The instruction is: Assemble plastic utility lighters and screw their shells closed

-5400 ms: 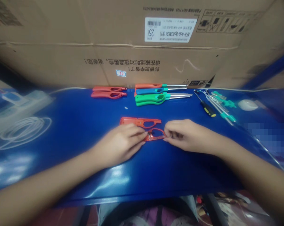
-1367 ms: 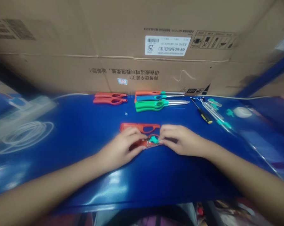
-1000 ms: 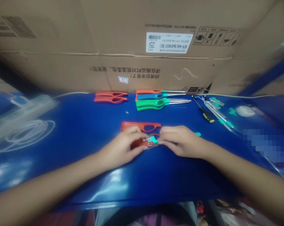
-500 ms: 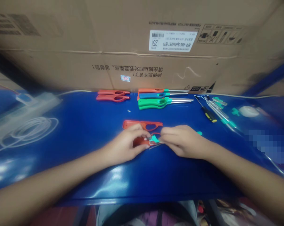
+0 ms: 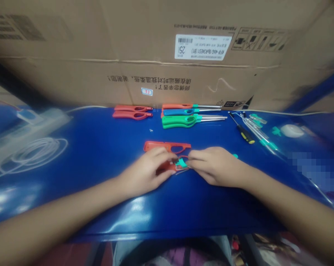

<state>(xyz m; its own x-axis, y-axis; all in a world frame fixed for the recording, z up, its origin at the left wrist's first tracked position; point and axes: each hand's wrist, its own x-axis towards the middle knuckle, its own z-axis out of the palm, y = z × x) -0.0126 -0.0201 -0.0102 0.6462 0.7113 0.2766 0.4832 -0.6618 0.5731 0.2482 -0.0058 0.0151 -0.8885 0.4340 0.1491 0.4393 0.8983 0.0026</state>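
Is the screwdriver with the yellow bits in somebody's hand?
No, the black-and-yellow screwdriver lies on the blue table, apart from the left hand and the right hand.

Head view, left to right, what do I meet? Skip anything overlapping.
White cable coil → left hand → turquoise piece between the hands → right hand → thin metal rods → white rounded object.

Two hands over surface [image 5: 183,210]: left hand [image 5: 146,170], right hand [image 5: 221,167]. Mid-surface: two red shells [image 5: 156,145]; one green piece [image 5: 181,162] between hands. Far edge: two red handles [image 5: 125,114]; at least three lighters [image 5: 176,122], too overlapped for exact count. Toward far right corner: one screwdriver [image 5: 244,133], one white rounded object [image 5: 292,130], several metal tubes [image 5: 259,136]. Left edge: one power strip [image 5: 43,123], one cable coil [image 5: 36,152]. On cardboard [image 5: 145,40] behind far edge: two stickers [image 5: 203,47].
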